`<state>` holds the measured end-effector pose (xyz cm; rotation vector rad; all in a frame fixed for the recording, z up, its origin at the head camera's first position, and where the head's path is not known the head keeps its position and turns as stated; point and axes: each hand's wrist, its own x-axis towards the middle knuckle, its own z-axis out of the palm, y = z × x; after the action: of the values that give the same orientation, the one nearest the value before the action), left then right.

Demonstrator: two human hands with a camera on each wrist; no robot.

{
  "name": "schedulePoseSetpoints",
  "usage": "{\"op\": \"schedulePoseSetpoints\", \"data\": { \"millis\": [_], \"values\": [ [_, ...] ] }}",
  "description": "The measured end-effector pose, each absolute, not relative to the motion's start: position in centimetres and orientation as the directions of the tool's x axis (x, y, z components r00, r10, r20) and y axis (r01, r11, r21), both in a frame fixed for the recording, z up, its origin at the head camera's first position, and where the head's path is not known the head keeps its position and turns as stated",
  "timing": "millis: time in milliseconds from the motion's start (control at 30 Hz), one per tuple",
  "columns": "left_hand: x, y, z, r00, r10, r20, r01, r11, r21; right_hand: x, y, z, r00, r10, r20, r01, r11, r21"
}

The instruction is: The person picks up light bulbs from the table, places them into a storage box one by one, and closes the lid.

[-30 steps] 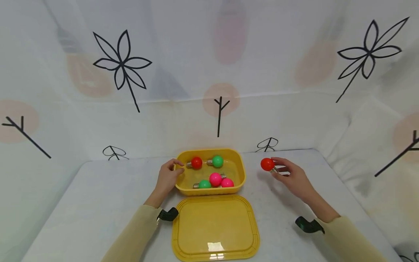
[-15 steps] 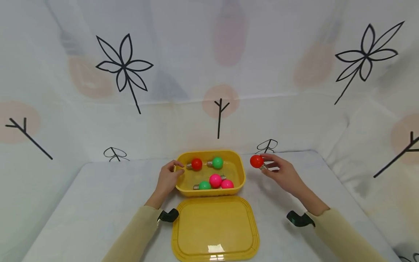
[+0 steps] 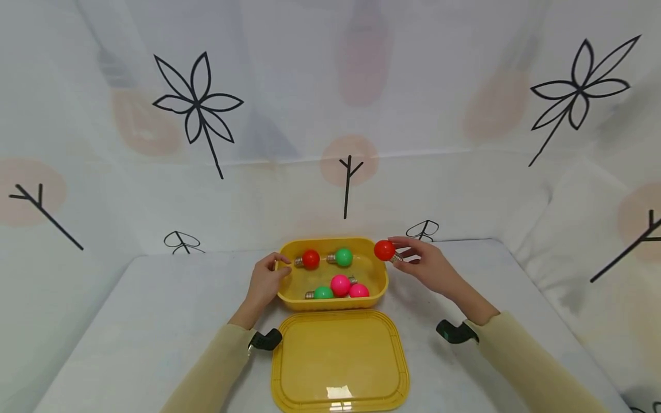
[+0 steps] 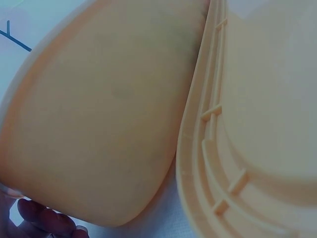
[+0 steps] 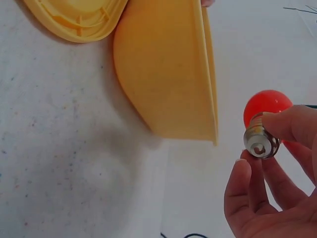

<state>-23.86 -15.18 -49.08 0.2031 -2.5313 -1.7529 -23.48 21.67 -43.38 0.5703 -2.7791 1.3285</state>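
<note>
A red light bulb is held in my right hand, raised by the right rim of the yellow box. In the right wrist view, thumb and fingers pinch its silver screw base. My left hand grips the box's left rim; its fingers show at the box edge in the left wrist view. Inside lie another red bulb, two green bulbs, one at the back and one at the front, and two pink bulbs, the nearer partly hidden by the front wall.
A yellow lid lies flat on the white-covered table, just in front of the box. Behind the table hangs a white cloth with printed flowers and twigs. Dark wrist cameras sit at both sleeves.
My right hand has carried the red bulb leftward, from well right of the box to its right rim. The left hand has stayed on the box, and the bulbs inside lie as before.
</note>
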Motion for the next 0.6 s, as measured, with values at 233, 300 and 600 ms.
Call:
{"op": "schedulePoseSetpoints", "data": {
  "millis": [233, 300, 600],
  "values": [
    [-23.9, -15.0, -48.9, -0.99, -0.138, -0.025, -0.073, 0.35, 0.934, -24.3, 20.7, -43.3, -0.917, -0.365, 0.159, -0.344, 0.525, -0.779],
    [-23.9, -15.0, -48.9, -0.99, -0.14, -0.026, -0.074, 0.349, 0.934, -24.4, 20.4, -43.3, -0.91, -0.384, 0.155, -0.348, 0.506, -0.789],
    [-23.9, -15.1, -48.9, -0.99, -0.141, -0.018, -0.067, 0.35, 0.934, -25.3, 18.9, -42.8, -0.9, -0.427, 0.087, -0.312, 0.493, -0.812]
  ]
}}
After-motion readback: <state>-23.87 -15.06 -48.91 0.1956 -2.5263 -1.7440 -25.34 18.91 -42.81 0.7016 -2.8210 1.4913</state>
